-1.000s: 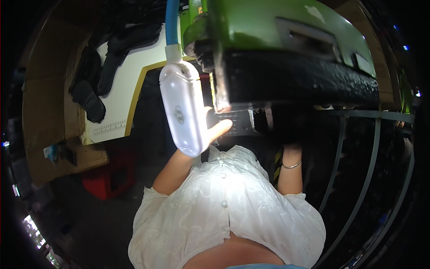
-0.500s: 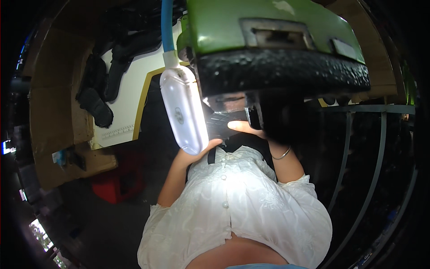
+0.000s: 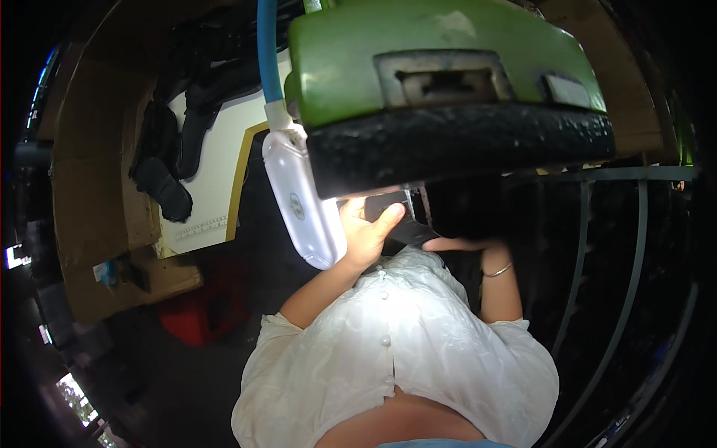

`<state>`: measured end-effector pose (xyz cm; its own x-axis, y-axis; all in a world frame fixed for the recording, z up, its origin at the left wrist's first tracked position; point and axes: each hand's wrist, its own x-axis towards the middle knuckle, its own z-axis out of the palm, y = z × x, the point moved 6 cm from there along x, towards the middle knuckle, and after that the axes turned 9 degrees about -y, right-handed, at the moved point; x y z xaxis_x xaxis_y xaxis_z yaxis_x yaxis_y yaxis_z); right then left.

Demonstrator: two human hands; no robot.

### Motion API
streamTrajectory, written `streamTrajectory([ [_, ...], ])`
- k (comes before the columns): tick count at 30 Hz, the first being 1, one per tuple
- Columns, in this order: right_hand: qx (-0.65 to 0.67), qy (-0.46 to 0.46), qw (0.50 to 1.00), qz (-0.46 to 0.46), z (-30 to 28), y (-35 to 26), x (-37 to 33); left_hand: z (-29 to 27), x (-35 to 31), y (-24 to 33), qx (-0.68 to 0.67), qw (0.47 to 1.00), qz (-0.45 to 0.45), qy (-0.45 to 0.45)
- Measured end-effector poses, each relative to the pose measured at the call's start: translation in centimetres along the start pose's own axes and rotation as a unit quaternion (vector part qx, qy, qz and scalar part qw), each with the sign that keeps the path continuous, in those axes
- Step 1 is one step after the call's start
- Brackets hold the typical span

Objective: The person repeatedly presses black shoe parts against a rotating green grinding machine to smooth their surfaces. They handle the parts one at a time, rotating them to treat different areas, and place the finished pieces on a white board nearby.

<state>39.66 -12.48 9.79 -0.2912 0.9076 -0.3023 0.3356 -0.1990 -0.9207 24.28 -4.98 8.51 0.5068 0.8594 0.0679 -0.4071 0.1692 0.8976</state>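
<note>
The left hand's [image 3: 364, 237] thumb and fingers are parted at a thin, dark, flat piece [image 3: 412, 233] below the machine; whether they grip it, I cannot tell. The right hand [image 3: 474, 245] points one straight finger toward it, the others hidden. Beside the left wrist hangs a smooth, translucent oblong lamp [image 3: 305, 201] bearing a small dark mark. Above looms the glossy green machine [image 3: 336, 75] with a pebbled black underside. Leftward, the white, yellow-edged worktop [image 3: 224, 160] carries black shapes [image 3: 164, 196] and a printed scale [image 3: 202, 228], beside cardboard [image 3: 97, 172]; metal rails [image 3: 640, 246] stand right.
</note>
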Motion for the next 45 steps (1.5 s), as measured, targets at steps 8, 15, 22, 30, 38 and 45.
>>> streamTrajectory([
  [8,0.239,0.27,0.907,-0.216,-7.6,-0.2,-2.7,-0.5,0.4,1.5,0.134,0.984,-0.109,-0.048],
  [15,0.274,0.176,0.914,-0.24,-2.8,-1.6,2.1,-7.5,-0.3,3.4,0.273,0.956,0.104,0.001],
  [22,0.013,0.175,0.963,-0.203,-0.1,-6.8,3.7,-11.3,-0.1,4.1,0.209,0.973,-0.059,-0.073],
  [30,-0.059,0.206,0.955,-0.204,0.0,-6.9,4.1,-3.3,-2.8,-4.7,0.317,0.867,-0.193,-0.332],
  [38,-0.103,0.547,0.822,-0.116,-10.8,-3.6,-5.2,-5.0,-0.5,-3.2,0.418,0.868,-0.152,-0.219],
  [45,-0.279,0.697,0.657,0.069,-21.7,4.8,-15.6,-19.1,0.3,0.0,0.501,0.857,-0.072,0.097],
])
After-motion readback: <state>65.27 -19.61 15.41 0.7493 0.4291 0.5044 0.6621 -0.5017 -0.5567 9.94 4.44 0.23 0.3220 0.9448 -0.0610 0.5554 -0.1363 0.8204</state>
